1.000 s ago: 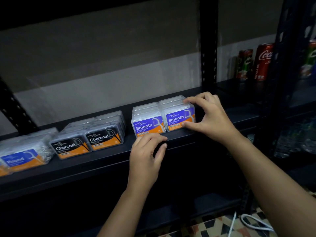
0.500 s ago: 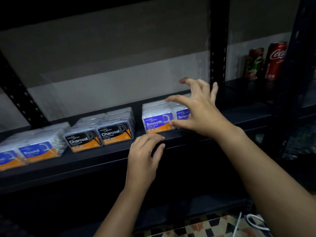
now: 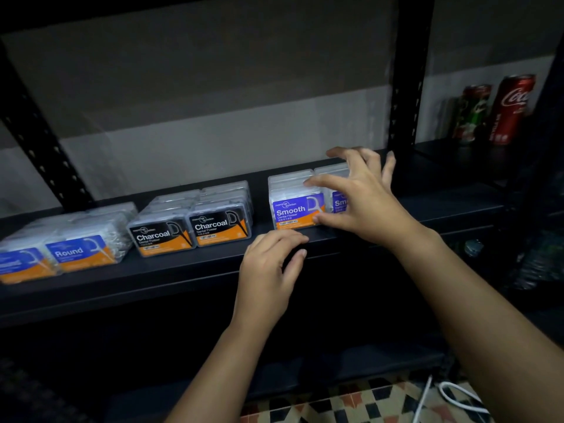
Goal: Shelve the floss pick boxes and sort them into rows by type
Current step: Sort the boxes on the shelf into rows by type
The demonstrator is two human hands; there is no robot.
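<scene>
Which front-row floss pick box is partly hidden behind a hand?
The right Smooth box: the right hand covers most of its label, while the left Smooth box and the Charcoal and Round boxes show theirs.

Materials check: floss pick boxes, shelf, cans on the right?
Smooth box: clear, glossy plastic, likely rigid; white contents show through, printed label in front. Shelf: matte black, probably painted metal, given the punched upright. Cans: apparently glossy printed metal, with highlights.

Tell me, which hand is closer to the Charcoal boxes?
Left. The left hand rests on the shelf edge just right of the Charcoal boxes; the right hand reaches over the Smooth boxes, farther right.
</scene>
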